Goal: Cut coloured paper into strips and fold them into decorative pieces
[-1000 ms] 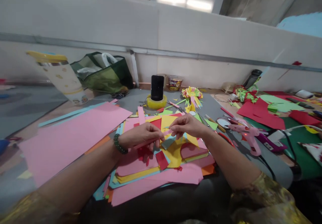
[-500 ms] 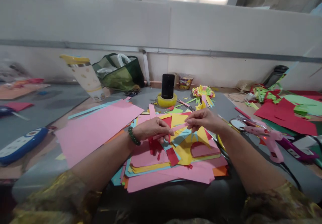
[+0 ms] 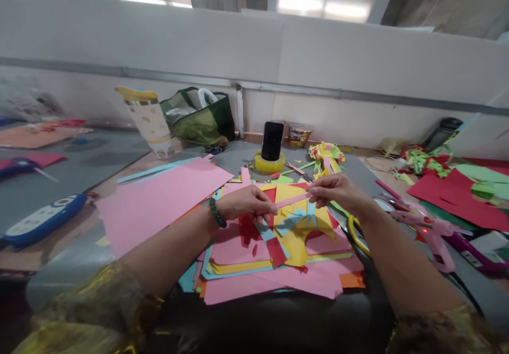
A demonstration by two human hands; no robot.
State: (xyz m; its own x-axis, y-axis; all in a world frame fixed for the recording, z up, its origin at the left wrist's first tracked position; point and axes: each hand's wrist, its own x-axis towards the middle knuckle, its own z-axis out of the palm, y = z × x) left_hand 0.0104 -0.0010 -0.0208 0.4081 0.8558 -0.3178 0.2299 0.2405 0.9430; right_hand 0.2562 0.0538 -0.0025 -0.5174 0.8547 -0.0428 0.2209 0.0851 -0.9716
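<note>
A narrow pink paper strip [image 3: 293, 201] is stretched between my two hands above a pile of coloured paper. My left hand [image 3: 250, 204], with a green bead bracelet at the wrist, pinches the strip's left end. The other end is pinched by my right hand [image 3: 332, 191]. Under them lie a yellow paper piece [image 3: 296, 250], a light blue paper scrap [image 3: 291, 222] and a red scrap [image 3: 276, 251], on top of stacked pink sheets [image 3: 274, 288]. A large pink sheet [image 3: 167, 200] lies to the left of the pile.
A phone [image 3: 272, 141] leans on a yellow tape roll [image 3: 269, 163] at the back, beside a paper flower [image 3: 326, 152]. At right are a pink glue gun [image 3: 431, 229] and yellow-handled scissors [image 3: 358, 237]. A tumbler [image 3: 147, 123], green bag [image 3: 202, 118] and blue case [image 3: 45, 220] stand left.
My right hand has shifted slightly away from the left, and more of the pink strip shows between them. The whole view has moved a little to the left.
</note>
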